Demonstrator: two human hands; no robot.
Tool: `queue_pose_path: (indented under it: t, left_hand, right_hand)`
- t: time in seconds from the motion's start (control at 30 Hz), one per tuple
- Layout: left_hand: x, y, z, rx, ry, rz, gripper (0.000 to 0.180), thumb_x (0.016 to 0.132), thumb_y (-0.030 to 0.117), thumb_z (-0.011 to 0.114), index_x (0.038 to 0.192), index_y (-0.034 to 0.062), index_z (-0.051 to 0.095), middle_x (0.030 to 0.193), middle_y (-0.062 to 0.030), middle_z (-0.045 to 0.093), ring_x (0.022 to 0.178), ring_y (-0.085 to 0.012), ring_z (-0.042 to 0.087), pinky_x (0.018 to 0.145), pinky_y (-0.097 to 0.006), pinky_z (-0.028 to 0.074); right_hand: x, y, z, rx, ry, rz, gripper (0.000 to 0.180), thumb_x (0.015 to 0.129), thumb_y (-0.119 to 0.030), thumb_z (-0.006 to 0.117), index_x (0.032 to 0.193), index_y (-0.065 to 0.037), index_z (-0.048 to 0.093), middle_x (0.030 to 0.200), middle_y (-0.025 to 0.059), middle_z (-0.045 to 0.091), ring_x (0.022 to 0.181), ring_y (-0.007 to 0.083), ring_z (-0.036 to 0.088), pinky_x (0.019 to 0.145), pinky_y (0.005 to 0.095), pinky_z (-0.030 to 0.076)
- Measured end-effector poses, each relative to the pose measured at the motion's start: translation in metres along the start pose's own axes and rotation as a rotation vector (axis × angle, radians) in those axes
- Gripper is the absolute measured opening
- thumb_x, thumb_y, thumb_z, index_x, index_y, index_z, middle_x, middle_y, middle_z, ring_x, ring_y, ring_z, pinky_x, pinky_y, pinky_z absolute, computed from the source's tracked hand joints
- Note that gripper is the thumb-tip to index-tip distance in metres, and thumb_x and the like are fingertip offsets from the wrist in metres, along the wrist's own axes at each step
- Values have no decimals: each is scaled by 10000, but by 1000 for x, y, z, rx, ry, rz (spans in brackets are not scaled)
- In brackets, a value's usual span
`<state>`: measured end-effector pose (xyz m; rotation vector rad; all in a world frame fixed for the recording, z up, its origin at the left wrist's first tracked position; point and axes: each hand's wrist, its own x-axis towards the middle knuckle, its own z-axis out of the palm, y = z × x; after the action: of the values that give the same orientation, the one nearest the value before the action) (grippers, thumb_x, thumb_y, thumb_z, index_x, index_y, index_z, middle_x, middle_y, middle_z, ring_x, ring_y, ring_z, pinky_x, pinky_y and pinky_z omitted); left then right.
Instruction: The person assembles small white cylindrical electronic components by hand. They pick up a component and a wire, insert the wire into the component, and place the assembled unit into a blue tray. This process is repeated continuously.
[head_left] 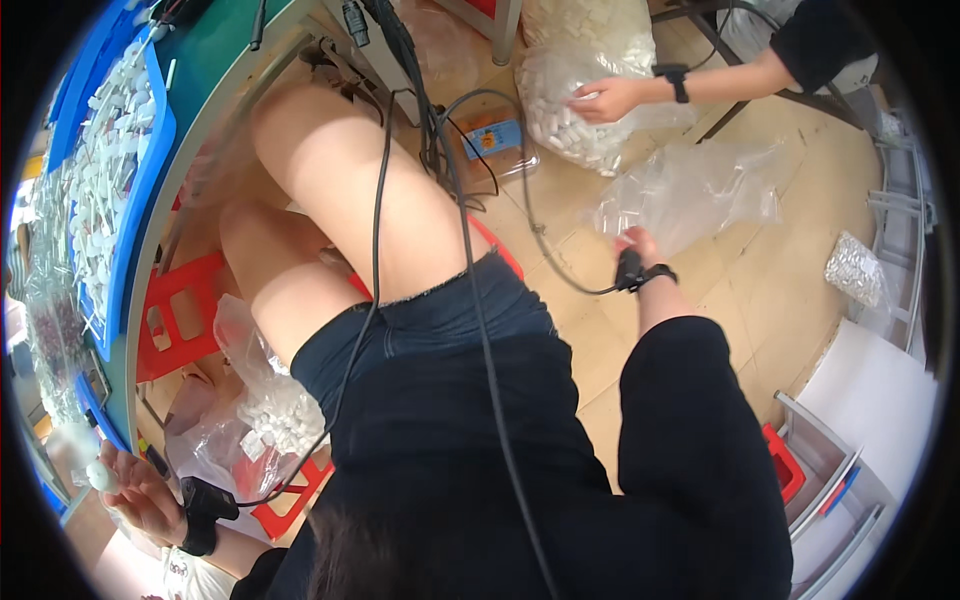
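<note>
Showing at the lower left of the head view, the left hand (145,495) had its fingers loosely curled, with a pale round piece (101,476) at the fingertips. Whether they pinched that piece or only lay against it could not be told. The right hand (638,246) was out over the floor (600,350) on the other side, at the near edge of a clear plastic bag (700,195). A black wrist device (630,270) partly covered the fingers, so how firmly they gripped the film, if at all, could not be told either.

Beyond that bag, a co-worker's hand (605,100) lay against a large bag of white pieces (575,135). A blue tray (160,130) heaped with white pieces (115,165) sat on the table at the left, and a smaller bag of white pieces (285,415) was low beside a red stool (180,310).

Several things could have gone wrong. The thin film might have slid from the right hand, since the bag was limp and spread wide. The dark cable (540,235) leading to the right wrist could have snagged on the bags if that arm had swung further. A knock to the large bag could have spilled pieces onto the floor, and a loose hold at the left could have let the small round piece drop.
</note>
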<state>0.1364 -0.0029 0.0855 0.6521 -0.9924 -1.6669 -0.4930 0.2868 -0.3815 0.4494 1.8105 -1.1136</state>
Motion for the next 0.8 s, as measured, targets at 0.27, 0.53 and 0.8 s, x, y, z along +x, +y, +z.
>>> queue_pose_path:
  t: [0.27,0.53,0.8]
  left_hand:
    - [-21,7,-11,178,80,-13,626,826,98,600,1317,-25,232,1255,-183,382,942,-161,468,821,-242,421]
    - [27,-18,6,628,119,-75,333,740,266,691,892,108,441,888,-16,396,867,-82,386,723,-206,288]
    - [79,-19,1,455,-89,-451,359,629,196,807,785,96,500,722,-32,485,560,-108,476,511,-225,394]
  right_hand:
    - [-5,-18,179,-10,-277,123,473,789,-313,518,1186,-64,461,1040,162,574,861,218,580,733,375,449]
    - [-17,-9,222,128,-299,246,524,818,-334,482,1263,-74,390,1175,180,513,936,234,588,775,367,442]
    - [-21,36,192,166,77,202,265,828,-264,472,999,-63,504,801,93,583,639,164,543,527,303,451]
